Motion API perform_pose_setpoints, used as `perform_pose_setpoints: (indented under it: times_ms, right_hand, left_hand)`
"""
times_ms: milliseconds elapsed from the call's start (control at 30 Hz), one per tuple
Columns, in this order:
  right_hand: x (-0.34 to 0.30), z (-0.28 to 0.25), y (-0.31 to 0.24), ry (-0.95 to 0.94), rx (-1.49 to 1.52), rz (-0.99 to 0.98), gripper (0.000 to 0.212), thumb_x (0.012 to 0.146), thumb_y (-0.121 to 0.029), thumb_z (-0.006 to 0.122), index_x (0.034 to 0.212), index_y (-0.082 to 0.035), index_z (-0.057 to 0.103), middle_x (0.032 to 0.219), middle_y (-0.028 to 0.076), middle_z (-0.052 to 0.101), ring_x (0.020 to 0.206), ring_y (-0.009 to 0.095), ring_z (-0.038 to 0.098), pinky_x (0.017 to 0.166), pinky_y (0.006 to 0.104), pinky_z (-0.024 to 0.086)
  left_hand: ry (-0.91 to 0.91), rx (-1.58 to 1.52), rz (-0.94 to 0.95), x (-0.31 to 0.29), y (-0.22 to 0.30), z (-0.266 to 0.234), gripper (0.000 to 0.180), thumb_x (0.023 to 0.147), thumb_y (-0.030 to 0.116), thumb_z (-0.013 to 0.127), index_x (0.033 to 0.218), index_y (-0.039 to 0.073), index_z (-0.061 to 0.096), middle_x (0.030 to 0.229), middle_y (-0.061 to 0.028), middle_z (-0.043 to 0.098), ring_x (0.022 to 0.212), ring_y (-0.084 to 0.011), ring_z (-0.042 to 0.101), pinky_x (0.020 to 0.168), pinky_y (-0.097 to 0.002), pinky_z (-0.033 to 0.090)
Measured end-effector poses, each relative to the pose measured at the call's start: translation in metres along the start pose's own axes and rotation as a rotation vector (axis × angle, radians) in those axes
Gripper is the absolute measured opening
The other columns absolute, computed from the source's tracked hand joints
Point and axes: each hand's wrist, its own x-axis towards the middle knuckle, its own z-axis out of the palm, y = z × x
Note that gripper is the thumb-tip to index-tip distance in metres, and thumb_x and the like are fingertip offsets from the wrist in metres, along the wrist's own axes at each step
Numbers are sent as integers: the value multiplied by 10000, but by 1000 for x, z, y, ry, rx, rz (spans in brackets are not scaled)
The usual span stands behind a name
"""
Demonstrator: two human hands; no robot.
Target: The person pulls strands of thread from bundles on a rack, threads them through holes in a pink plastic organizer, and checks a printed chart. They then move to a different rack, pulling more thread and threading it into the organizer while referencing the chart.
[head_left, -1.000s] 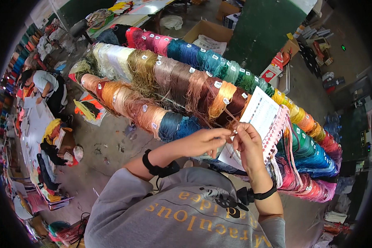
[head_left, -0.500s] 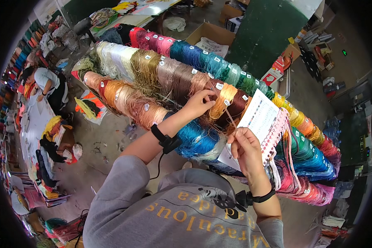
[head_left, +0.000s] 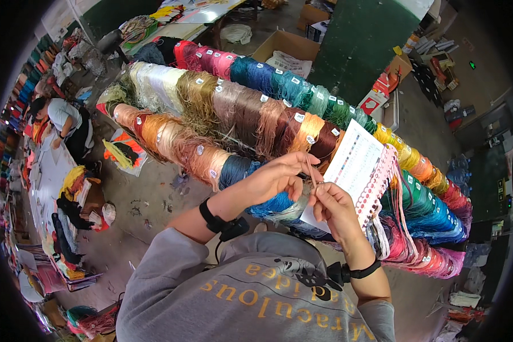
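Observation:
My right hand (head_left: 333, 206) pinches a thin strand of pale pinkish-brown thread (head_left: 312, 178) between thumb and fingers. The strand runs up to the fingers of my left hand (head_left: 278, 178), which are curled around it close by; their exact hold is partly hidden. Just beyond both hands, hanks of brown thread (head_left: 326, 142) and light orange thread (head_left: 308, 130) hang on a long rack. A white printed sheet (head_left: 353, 162) leans on the rack beside my right hand. Along its edge is a pink strip with holes (head_left: 376, 185), from which pink and white thread tails hang.
Rows of coloured thread hanks with small white tags, among them blue (head_left: 239, 171) and green ones (head_left: 413, 196), cross in front of me. A green pillar (head_left: 359, 54) and an open cardboard box (head_left: 288, 45) stand behind. At the far left, a person (head_left: 65, 122) bends over a table (head_left: 48, 171).
My left hand has drawn back from the brown hanks toward my right hand. The strand now spans a short gap between them. My right hand has shifted slightly, still pinching.

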Motion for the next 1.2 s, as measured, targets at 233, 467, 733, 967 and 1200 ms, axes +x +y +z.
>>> perform_pose_setpoints:
  times_ms: [233, 467, 733, 967, 1200]
  right_hand:
    - [19, -5, -3, 9, 184, 64, 323, 966, -243, 484, 1091, 38, 582, 977, 140, 667, 446, 55, 428, 484, 194, 380]
    - [-10, -10, -30, -150, 123, 19, 290, 941, -227, 535, 1011, 44, 613, 761, 93, 624, 420, 40, 380, 427, 173, 308]
    - [-140, -85, -44, -952, 962, -609, 256, 853, -238, 509, 703, -41, 578, 564, 85, 512, 497, 236, 514, 425, 333, 372]
    - [-240, -109, -123, -661, 1080, -1249, 254, 924, -163, 430, 767, -20, 570, 661, 89, 579, 439, 192, 535, 394, 301, 435]
    - [-222, -133, -108, -202, 498, -1147, 103, 956, -110, 430, 997, -81, 521, 919, 21, 549, 637, 80, 554, 858, 298, 455]
  left_hand:
    - [-17, 627, -142, -23, -18, 35, 278, 1009, 202, 349, 1152, 63, 543, 780, -31, 551, 565, -73, 491, 531, -200, 399]
    - [-186, 727, -283, -21, 3, 8, 285, 997, 234, 407, 1116, 34, 573, 831, -31, 579, 640, -92, 558, 574, -233, 447]
    - [742, 984, 114, 1, 14, -125, 295, 889, 189, 588, 1133, 22, 585, 938, -122, 661, 550, -136, 605, 537, -264, 488]
    - [910, 1285, 20, 21, 8, -148, 252, 835, 264, 639, 1008, 81, 642, 880, -93, 683, 717, -220, 657, 656, -343, 499]
    - [915, 1326, 44, 34, 7, -153, 147, 853, 196, 638, 872, 52, 614, 706, -51, 644, 533, -122, 599, 499, -276, 463]
